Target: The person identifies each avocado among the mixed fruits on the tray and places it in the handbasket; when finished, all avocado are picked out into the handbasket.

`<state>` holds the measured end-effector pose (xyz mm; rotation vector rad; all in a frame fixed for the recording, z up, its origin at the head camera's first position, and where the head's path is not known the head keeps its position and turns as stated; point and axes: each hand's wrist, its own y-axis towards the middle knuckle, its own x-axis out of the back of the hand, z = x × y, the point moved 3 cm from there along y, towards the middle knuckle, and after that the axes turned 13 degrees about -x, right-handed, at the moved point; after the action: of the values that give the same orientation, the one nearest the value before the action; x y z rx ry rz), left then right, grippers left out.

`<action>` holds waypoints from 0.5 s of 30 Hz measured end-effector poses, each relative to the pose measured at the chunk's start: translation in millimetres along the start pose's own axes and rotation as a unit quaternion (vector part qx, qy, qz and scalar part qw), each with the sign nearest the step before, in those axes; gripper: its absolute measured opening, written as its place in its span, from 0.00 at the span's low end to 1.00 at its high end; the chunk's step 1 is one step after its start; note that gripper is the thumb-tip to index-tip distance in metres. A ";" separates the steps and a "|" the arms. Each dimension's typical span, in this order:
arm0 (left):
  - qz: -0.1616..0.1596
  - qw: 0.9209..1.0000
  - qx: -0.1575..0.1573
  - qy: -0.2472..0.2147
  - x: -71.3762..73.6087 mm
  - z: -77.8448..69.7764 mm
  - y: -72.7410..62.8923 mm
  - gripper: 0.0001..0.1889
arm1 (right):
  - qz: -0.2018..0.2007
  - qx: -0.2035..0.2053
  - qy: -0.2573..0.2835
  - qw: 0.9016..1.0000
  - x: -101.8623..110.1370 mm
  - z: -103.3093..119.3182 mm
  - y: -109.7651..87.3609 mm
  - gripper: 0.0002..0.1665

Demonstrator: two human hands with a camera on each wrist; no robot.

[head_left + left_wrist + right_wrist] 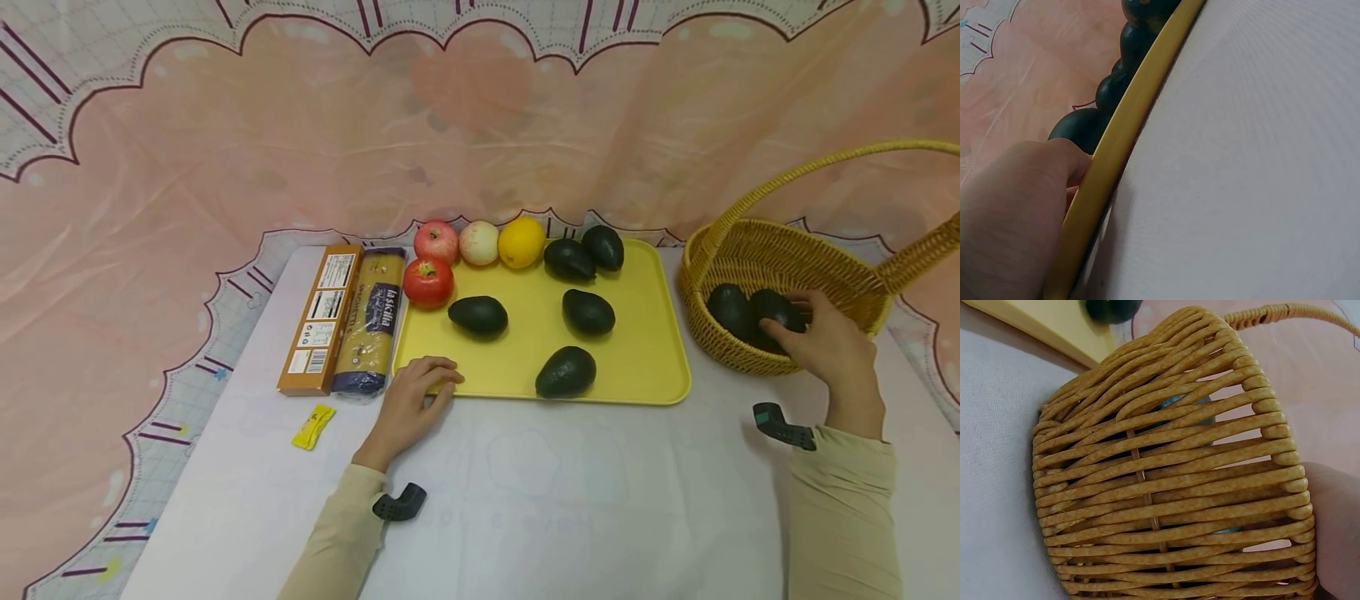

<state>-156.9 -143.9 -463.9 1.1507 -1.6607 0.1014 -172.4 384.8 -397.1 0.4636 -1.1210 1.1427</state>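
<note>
Inside the wicker basket (750, 357) on the right, my right hand (836, 342) grips a dark avocado (778, 308), thumb on one side and fingers on the other. Another avocado (727, 305) lies right beside it. From the right wrist, the woven wall (1172, 481) hides the fingers, and only part of the hand (1338, 528) shows past the rim. My left hand (412, 407) rests on the front left corner of the yellow tray (495, 367), fingers relaxed over its edge. On the tray lie several avocados (566, 372).
Two red fruits (429, 282), a pale round fruit (479, 243) and an orange (521, 242) sit along the tray's back left. Left of it lie a spaghetti pack (369, 321), an orange-brown box (322, 321) and a yellow wrapped sweet (313, 427). The basket's handle (825, 162) arches high.
</note>
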 end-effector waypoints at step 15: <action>0.004 1.000 0.004 0.000 -0.3 0.2 -0.5 0.07 | -0.037 0.057 0.065 0.996 3.1 3.0 -5.7 0.39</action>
<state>-156.7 -144.1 -464.5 1.1492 -1.6676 0.1127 -168.8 381.7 -391.8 0.5070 -0.9222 1.1595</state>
